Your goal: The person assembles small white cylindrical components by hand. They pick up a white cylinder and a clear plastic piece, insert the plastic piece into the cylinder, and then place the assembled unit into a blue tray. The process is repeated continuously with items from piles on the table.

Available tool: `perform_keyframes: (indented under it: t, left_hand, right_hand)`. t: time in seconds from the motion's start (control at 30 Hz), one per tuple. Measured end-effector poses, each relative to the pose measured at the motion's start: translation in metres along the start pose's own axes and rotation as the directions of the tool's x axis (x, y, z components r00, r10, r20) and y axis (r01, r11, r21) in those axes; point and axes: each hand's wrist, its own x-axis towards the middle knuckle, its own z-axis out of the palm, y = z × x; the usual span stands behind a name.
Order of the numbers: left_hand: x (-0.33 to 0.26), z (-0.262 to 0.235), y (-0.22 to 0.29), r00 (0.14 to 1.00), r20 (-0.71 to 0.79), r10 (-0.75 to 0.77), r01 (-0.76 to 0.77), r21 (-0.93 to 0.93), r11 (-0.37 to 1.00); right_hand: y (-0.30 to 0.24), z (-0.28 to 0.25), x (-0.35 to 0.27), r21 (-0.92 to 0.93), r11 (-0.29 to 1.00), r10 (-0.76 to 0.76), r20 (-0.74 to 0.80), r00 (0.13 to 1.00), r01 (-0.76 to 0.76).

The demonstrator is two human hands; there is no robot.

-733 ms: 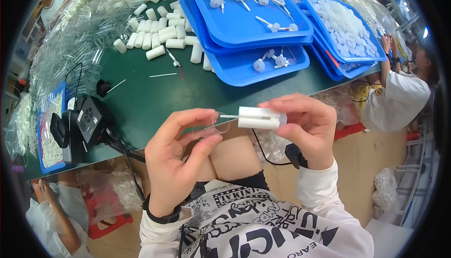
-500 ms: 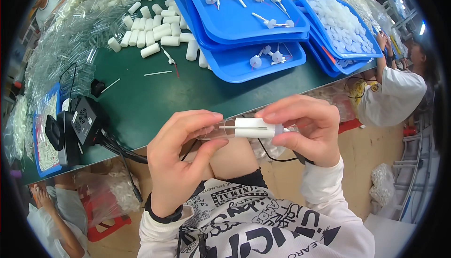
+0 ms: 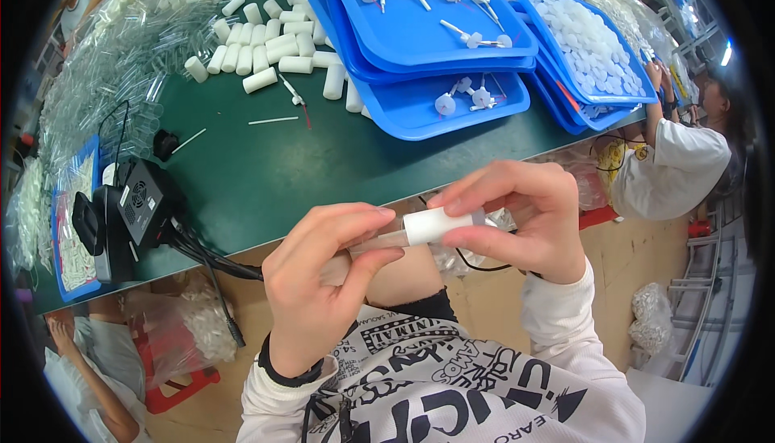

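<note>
Evidently I have the left hand point(image 3: 319, 269) pinching the clear tube point(image 3: 375, 242) and the right hand point(image 3: 529, 217) gripping the white cylinder point(image 3: 429, 225), presumably from opposite ends to keep both in line, by the near edge of the surface point(image 3: 266, 160).

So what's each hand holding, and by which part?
Left hand: a clear tube, by its sides near the cylinder end. Right hand: a white cylinder, by its half farther from the tube.

clear tube point(image 3: 386, 240): partly behind left hand point(image 3: 313, 269) | upper blue tray point(image 3: 404, 39): cut by top edge
</note>
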Motion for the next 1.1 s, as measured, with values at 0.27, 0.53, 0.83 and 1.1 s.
perform_keyframes:
  t: [0.27,0.53,0.83,1.1]
  left_hand:
    - [0.000,0.005,0.001,0.966,0.043,0.255,-0.253,0.357,0.899]
    - [-0.001,0.001,0.004,0.989,-0.040,0.140,-0.129,0.208,0.970]
    - [-0.012,0.011,-0.003,0.992,-0.100,0.082,-0.077,0.049,0.996]
    - [-0.014,0.005,-0.001,0.980,-0.023,0.197,-0.193,0.105,0.975]
  right_hand:
    - [-0.001,-0.002,0.001,0.008,0.975,0.223,0.058,0.973,-0.224]
    - [-0.002,-0.003,-0.009,0.451,0.870,0.281,-0.127,0.951,-0.197]
    - [0.019,0.030,-0.020,0.393,0.903,0.232,-0.107,0.967,-0.173]
    - [0.008,0.019,-0.018,0.178,0.964,0.200,0.007,0.980,-0.198]
